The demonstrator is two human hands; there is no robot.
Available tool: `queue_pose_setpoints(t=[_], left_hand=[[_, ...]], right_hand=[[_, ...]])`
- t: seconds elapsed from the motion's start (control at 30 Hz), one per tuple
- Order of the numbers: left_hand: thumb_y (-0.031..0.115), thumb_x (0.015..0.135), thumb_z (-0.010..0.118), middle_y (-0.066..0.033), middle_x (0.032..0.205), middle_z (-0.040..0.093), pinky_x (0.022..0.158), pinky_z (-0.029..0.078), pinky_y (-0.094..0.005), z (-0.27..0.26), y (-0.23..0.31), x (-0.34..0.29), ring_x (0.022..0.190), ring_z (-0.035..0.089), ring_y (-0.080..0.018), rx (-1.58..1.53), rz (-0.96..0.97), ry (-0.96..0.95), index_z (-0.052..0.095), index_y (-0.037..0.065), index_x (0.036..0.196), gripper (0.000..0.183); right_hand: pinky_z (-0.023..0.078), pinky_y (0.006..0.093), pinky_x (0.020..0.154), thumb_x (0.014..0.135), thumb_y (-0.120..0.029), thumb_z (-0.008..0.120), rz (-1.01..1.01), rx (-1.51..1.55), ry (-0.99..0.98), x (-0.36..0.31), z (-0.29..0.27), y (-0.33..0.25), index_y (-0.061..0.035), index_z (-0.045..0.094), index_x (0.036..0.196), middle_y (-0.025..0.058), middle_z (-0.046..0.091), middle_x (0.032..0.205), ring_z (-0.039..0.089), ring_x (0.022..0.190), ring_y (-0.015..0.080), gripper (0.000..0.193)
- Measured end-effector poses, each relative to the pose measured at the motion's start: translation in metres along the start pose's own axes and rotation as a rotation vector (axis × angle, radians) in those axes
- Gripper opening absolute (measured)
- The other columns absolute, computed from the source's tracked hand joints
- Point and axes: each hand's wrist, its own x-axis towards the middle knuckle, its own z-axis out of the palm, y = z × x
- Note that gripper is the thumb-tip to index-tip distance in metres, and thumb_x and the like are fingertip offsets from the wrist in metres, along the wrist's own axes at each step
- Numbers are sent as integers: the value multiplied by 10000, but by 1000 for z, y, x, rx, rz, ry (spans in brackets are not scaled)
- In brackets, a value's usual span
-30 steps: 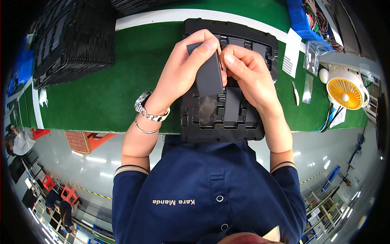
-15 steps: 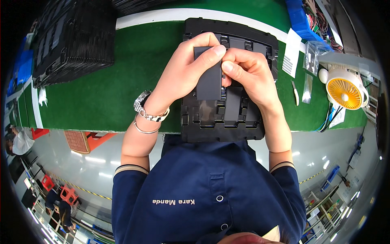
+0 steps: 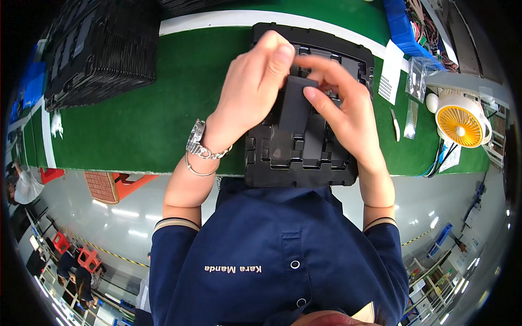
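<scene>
A flat, dark grey rectangular block (image 3: pixel 297 106) is tilted above a black moulded plastic tray (image 3: pixel 304 176). My right hand (image 3: pixel 348 111) grips the block's upper right side between thumb and fingers. Just up and to the left, my left hand (image 3: pixel 253 81) is closed in a pinch, thumb pressed to the forefinger. Whatever it may hold is hidden. More dark blocks (image 3: pixel 312 142) lie in the tray's pockets, partly covered by my hands. The tray rests at the front edge of the green table (image 3: pixel 201 98).
A tall stack of black trays (image 3: pixel 114 54) stands at the left. To the right are a white sheet of small dark labels (image 3: pixel 387 76), a craft knife (image 3: pixel 395 126), clear plastic bags (image 3: pixel 416 76), a yellow-white fan (image 3: pixel 460 129) and a blue bin (image 3: pixel 403 27) holding wires.
The block has swung from lying over the tray's left side to a tilt farther right, now in my right hand. My left hand has come off it and risen slightly.
</scene>
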Motion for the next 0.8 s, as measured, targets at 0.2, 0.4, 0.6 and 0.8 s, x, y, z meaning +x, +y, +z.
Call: queue_pose_setpoints(t=[0.2,0.4,0.6,0.8], left_hand=[[447,1050,308,19,671,490,525,336,-193,-4,8,3,580,412,-36,-127,-32,84,522,74,943,444],[414,1052,327,19,668,491,524,340,-196,-3,8,2,576,410,-38,-144,-34,71,528,71,937,415],[363,1045,389,29,635,477,504,339,-189,3,15,-1,556,410,-34,-164,-79,31,542,57,863,388],[403,1026,428,-7,598,567,471,392,-197,-4,24,0,521,509,-52,-382,-268,-294,620,16,774,501]], right_hand=[[440,394,791,812,-50,656,-122,-290,-138,-27,17,7,-31,624,1059,106,599,871,547,857,295,249],[427,419,859,694,-32,727,-242,-601,-73,-33,-6,2,-34,604,1075,108,551,1106,513,987,313,401],[404,448,1010,632,-186,791,-286,-811,-358,-51,-15,-10,-20,567,1132,129,547,1197,469,1234,314,572],[501,366,711,602,-48,735,-602,-859,68,-25,-35,-2,-46,579,786,52,615,771,596,697,231,241]])
